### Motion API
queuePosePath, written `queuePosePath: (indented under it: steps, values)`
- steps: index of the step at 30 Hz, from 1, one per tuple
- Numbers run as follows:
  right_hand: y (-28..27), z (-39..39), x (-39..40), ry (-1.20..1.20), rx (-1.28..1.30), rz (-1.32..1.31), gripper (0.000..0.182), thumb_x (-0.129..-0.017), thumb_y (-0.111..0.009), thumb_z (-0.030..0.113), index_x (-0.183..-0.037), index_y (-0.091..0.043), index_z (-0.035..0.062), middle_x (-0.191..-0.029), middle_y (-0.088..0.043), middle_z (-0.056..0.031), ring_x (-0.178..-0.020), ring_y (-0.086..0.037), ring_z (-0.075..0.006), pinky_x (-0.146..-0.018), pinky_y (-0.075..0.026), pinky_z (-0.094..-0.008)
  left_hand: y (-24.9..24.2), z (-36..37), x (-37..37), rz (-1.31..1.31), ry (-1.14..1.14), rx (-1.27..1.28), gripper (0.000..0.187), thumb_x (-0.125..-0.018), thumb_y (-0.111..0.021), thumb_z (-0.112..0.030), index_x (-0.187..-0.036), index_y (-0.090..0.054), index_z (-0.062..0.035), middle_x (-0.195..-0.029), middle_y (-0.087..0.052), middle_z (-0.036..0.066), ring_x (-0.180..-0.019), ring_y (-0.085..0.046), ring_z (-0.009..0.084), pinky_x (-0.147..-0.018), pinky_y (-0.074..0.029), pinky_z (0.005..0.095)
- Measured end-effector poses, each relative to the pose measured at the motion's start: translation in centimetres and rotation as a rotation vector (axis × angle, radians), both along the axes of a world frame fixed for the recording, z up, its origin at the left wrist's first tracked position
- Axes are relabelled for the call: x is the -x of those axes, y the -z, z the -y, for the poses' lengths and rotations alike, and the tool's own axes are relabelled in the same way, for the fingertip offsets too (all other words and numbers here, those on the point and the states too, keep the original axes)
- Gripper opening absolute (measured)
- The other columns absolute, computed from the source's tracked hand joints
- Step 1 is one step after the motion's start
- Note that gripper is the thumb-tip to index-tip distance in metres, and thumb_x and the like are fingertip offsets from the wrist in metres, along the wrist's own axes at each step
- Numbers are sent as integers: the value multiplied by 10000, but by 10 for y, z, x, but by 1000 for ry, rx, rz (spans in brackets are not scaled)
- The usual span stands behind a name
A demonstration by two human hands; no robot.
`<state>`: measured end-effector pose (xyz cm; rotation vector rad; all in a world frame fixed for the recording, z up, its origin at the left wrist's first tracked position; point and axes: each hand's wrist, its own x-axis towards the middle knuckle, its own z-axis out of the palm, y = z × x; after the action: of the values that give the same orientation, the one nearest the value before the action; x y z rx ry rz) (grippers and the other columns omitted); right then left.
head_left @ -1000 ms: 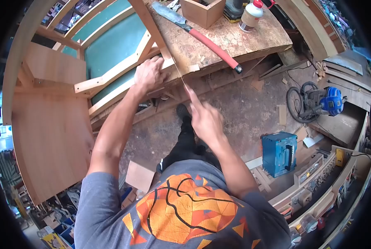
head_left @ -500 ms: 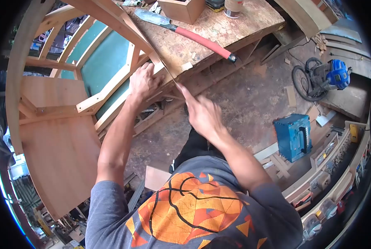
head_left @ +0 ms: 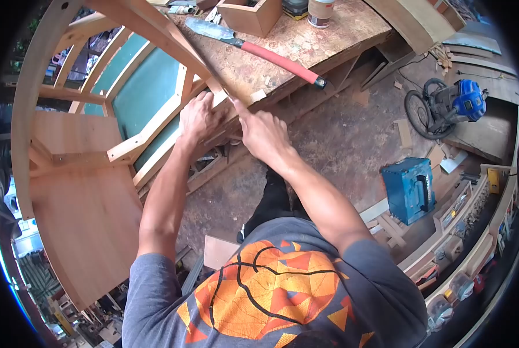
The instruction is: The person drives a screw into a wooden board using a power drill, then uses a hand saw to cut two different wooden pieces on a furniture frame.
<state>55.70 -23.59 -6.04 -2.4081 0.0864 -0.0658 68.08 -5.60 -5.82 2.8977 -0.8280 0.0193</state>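
My left hand [head_left: 198, 119] is closed over a wooden bar [head_left: 169, 139] of the curved timber frame, near the bench edge. Just right of it, my right hand [head_left: 265, 133] is wrapped round what looks like a thin saw [head_left: 227, 93], seen almost edge-on. The index finger stretches along it, and the palm hides its handle. The saw's visible part meets the end of the frame's slanting wooden rail [head_left: 184, 52]. A small wood offcut [head_left: 258, 95] lies on the bench beside it.
On the workbench [head_left: 306, 46] lie a red-handled flat-bladed tool [head_left: 280, 62], a wooden box [head_left: 251, 17] and a tub [head_left: 320, 13]. A blue vacuum [head_left: 468, 100], a blue case [head_left: 408, 190] and scrap wood occupy the floor at right. A curved plywood panel [head_left: 85, 214] stands at left.
My right hand has moved forward and left, closer to the left hand, and less of the saw shows. The left hand keeps its place on the bar.
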Motion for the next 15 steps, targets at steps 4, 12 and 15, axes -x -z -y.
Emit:
queuePosePath:
  steps: [4, 12, 15]
  values:
    - [-9, 14, 86, 26, -31, -79, 622, -1025, -578, 181, -1610, -468, 359, -830, -680, -192, -765, -737, -435, -718, -592, -578, -8, 5, 3, -46, -11, -46, 461, -885, -789, -429, -1005, -621, -17, -1042, -683, 158, -1055, -687, 391, -877, -554, 513]
    - [49, -1, 24, 65, -15, 220, 558, -1032, -625, 222, -1574, -526, 314, -804, -631, -154, -645, -679, -392, -605, -585, -534, -7, 8, 0, -46, -13, -62, 456, -898, -799, -429, -1066, -639, -37, -1098, -688, 150, -1084, -681, 386, -887, -559, 506]
    - [51, 15, 90, 39, -71, 159, 558, -1026, -637, 219, -1568, -534, 297, -801, -628, -153, -630, -676, -392, -576, -581, -524, -8, 8, 7, -79, -32, -74, 457, -891, -806, -427, -1054, -636, -35, -1080, -688, 152, -1071, -685, 388, -885, -557, 507]
